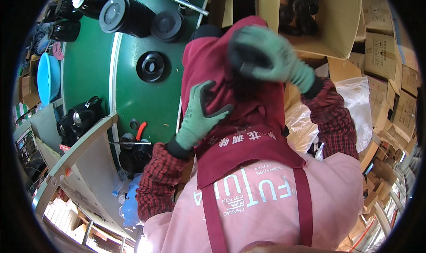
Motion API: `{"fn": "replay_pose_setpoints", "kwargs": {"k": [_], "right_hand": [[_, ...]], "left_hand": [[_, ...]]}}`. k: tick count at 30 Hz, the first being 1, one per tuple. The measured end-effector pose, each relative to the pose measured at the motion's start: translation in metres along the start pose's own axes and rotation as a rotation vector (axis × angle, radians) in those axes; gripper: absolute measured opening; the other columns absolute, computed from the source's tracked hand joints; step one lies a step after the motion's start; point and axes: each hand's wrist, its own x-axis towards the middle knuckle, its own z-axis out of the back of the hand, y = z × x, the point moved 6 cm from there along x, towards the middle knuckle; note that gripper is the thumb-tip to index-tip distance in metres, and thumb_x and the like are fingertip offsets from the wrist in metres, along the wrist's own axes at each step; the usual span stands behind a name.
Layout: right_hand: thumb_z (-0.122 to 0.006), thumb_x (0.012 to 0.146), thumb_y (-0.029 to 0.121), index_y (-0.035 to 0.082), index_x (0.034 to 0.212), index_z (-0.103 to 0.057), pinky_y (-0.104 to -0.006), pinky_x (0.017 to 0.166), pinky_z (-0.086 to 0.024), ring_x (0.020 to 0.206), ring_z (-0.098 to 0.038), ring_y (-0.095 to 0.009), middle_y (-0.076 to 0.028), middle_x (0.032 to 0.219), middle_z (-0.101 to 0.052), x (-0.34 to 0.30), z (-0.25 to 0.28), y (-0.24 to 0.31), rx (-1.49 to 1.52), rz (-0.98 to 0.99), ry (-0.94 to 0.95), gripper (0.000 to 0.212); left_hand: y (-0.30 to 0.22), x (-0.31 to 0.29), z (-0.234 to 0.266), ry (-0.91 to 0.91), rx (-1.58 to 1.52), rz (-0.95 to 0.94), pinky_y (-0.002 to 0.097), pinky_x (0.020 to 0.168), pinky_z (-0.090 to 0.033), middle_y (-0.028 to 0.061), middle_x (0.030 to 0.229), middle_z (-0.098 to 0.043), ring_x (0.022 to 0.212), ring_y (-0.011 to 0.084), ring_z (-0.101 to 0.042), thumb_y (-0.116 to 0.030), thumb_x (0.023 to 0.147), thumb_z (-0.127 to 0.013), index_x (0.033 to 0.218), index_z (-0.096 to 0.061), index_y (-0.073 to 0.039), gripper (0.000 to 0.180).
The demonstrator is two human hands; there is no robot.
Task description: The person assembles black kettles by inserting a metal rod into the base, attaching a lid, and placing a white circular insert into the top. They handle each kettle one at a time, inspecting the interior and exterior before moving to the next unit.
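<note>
My right hand (284, 60), in a green glove, is raised over my lap at the edge of the open carton. Its fingers are closed on a black round part (248, 60), smeared by motion, so its exact kind is unclear. My left hand (197, 117), in a green glove with black fingertips, hangs above the dark red apron (248, 142). Its thumb and fingers are spread, and nothing is in them. On the green bench to the left lies a black round disc (151, 66) with a raised centre.
A stack of black discs (128, 15) and another round black piece (167, 25) stand farther along the bench. To the right, an open carton (333, 26) holds several black round parts. An orange-handled tool (141, 131) lies near the bench's front. Clear plastic (355, 102) hangs beside my right arm.
</note>
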Motion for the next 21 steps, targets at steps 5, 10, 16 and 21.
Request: {"fn": "replay_pose_setpoints", "kwargs": {"k": [5,10,16,21], "right_hand": [[-0.075,0.094,0.025,0.009,0.138,-0.063,-0.0452,0.110,-0.052,0.128,-0.065,-0.032,-0.013,0.133,-0.068,0.028,-0.063,-0.027,0.063,0.342,0.222,0.048],[-0.069,0.097,0.054,0.001,0.142,-0.064,-0.0466,0.096,-0.058,0.109,-0.073,-0.037,-0.026,0.120,-0.073,0.157,-0.059,-0.142,-0.319,-0.404,-0.245,0.069],[-0.061,0.100,0.036,0.006,0.121,-0.066,-0.0527,0.085,-0.057,0.101,-0.074,-0.040,-0.022,0.103,-0.075,0.185,-0.125,-0.192,-0.295,-0.446,-0.185,0.037],[-0.073,0.098,0.034,0.013,0.135,-0.072,-0.0420,0.099,-0.057,0.108,-0.074,-0.033,-0.017,0.121,-0.076,0.081,-0.023,-0.121,0.187,-0.316,-0.016,0.042]], "left_hand": [[-0.023,0.037,0.000,-0.080,0.610,-0.514,0.0541,0.120,-0.038,0.0220,0.162,-0.044,0.146,0.0441,-0.046,-0.037,0.070,-0.098,0.163,-0.041,-0.007,0.113],[-0.006,0.036,0.002,-0.164,0.565,-0.506,0.0531,0.120,-0.040,0.0184,0.165,-0.045,0.148,0.0422,-0.047,-0.038,0.067,-0.100,0.160,-0.047,-0.012,0.110],[-0.011,0.047,0.016,-0.059,0.519,-0.468,0.0518,0.121,-0.039,0.0180,0.167,-0.043,0.149,0.0399,-0.045,-0.040,0.071,-0.098,0.162,-0.046,-0.010,0.108],[-0.064,0.058,0.064,-0.446,0.446,-0.546,0.0509,0.120,-0.039,0.0166,0.154,-0.054,0.143,0.0397,-0.049,-0.015,0.083,-0.084,0.154,-0.054,-0.005,0.078]]}}
